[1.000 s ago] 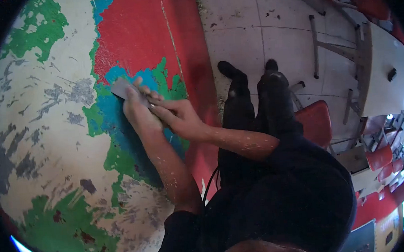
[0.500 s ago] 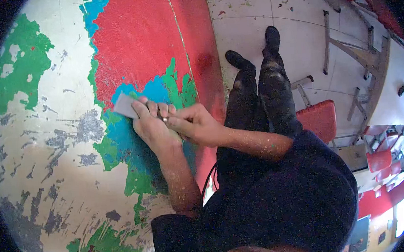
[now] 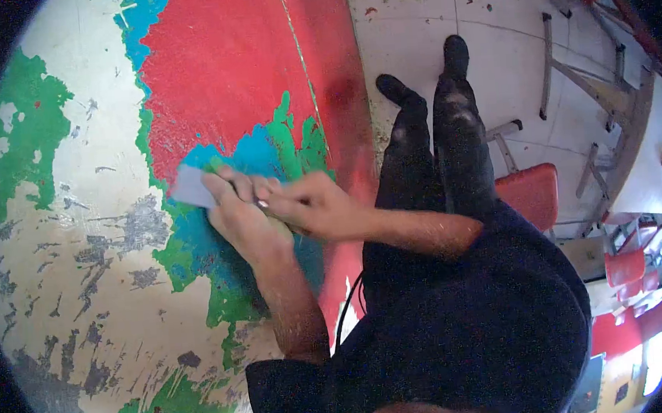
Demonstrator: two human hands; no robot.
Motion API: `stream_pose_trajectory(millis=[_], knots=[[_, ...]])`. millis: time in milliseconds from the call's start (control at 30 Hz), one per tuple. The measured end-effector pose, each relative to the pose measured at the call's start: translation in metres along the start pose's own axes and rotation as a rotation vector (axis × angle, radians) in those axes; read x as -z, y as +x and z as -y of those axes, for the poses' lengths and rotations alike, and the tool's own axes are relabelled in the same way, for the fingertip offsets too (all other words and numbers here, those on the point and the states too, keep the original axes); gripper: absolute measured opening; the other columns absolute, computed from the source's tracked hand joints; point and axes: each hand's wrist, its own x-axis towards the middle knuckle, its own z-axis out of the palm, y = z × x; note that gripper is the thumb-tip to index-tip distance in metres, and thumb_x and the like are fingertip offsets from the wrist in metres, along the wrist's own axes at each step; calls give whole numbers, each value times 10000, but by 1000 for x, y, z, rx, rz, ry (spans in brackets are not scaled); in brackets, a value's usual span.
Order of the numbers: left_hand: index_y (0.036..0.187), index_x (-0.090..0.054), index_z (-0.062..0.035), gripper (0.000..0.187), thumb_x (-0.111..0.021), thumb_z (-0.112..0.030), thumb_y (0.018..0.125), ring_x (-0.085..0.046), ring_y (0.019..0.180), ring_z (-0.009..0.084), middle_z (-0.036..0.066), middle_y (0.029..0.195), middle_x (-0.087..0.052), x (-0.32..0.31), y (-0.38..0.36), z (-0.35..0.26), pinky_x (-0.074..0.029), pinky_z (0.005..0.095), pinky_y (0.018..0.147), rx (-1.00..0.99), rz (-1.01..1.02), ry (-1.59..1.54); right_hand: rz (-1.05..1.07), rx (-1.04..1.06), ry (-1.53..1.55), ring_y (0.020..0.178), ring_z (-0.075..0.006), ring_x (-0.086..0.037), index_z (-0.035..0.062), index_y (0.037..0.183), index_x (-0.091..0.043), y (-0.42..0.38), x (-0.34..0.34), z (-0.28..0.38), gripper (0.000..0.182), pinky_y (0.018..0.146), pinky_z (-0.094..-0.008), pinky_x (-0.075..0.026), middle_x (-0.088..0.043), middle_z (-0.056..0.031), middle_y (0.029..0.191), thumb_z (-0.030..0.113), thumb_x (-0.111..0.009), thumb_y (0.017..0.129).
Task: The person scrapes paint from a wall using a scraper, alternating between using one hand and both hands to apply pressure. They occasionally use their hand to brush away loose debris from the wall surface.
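Note:
A scraper with a wide, flat, pale blade lies against a wall of peeling red, blue and green paint. My left hand is closed on the scraper just behind the blade, its fingers bent over the tool. Beside it, my right hand grips the handle end, most of which the fingers hide. Both hands are slightly blurred. Around the blade, the blue paint has a ragged edge against the red.
Bare whitish and grey patches cover much of the wall. Paint flakes are scattered on the tiled floor. To the right stand a red chair and a pale table, with more red chairs beyond. A dark cord hangs near my waist.
The scraper and both hands have shifted a little left, and the blade sits slightly lower in the picture. Both hands keep their hold. The view has moved slightly.

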Motion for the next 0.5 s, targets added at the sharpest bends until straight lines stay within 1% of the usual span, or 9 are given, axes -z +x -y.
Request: stream_pose_trajectory(millis=[33,67,100,200,233,333,367,467,500], knots=[[812,-418,-78,305,-376,-336,969,-328,488,117,-18,570,-264,6,-7,11,-361,298,500,43,-35,-6,8,-46,-10,584,-33,-397,-17,757,-571,-4,2,1,291,484,-240,-338,-428,38,588,217,-517,921],[809,-418,-80,307,-377,-339,968,-329,488,116,-19,571,-265,4,-13,12,-357,297,499,90,-76,-10,-36,4,-52,588,-36,-403,-19,763,-573,-2,-1,2,284,488,-246,-345,-432,30,587,214,-523,916],[806,-417,-80,309,-363,-335,972,-329,485,125,-17,570,-273,1,-12,10,-359,307,494,76,-106,24,-81,49,-101,591,-40,-409,-21,768,-575,0,-3,3,277,492,-252,-352,-437,23,586,212,-529,911],[795,-413,-79,318,-338,-328,978,-339,485,143,-5,567,-281,-10,12,-14,-379,325,496,-16,62,53,-188,193,-148,599,-47,-418,-30,794,-581,13,-16,1,257,501,-263,-367,-445,-1,582,202,-541,898],[780,-405,-81,320,-343,-324,978,-342,482,145,-2,571,-290,-6,9,-14,-385,327,498,-18,67,76,-210,250,-151,600,-49,-420,-34,804,-583,20,-17,1,251,504,-266,-372,-447,-8,581,198,-544,894],[769,-399,-89,323,-372,-341,970,-340,489,126,-13,577,-293,18,-14,18,-357,308,504,150,-57,75,-120,24,-119,607,-46,-417,-40,832,-586,-17,-10,-2,230,515,-271,-381,-445,-22,581,178,-540,891],[769,-399,-94,322,-371,-344,970,-346,490,125,-16,579,-291,11,-16,17,-359,306,508,137,-96,68,-126,-2,-137,609,-45,-415,-39,831,-587,-15,-10,-3,223,520,-264,-382,-442,-4,587,171,-539,891],[774,-402,-97,320,-352,-341,975,-355,486,141,-11,575,-284,-8,8,-7,-383,316,507,27,38,56,-201,135,-120,606,-48,-419,-28,815,-592,15,-12,1,221,513,-261,-373,-443,12,593,172,-540,894],[775,-400,-100,315,-359,-341,974,-354,488,141,-12,577,-279,-9,9,-8,-383,317,503,27,34,37,-172,124,-125,605,-46,-419,-28,812,-590,8,-9,4,228,508,-259,-369,-441,16,594,177,-539,896]])
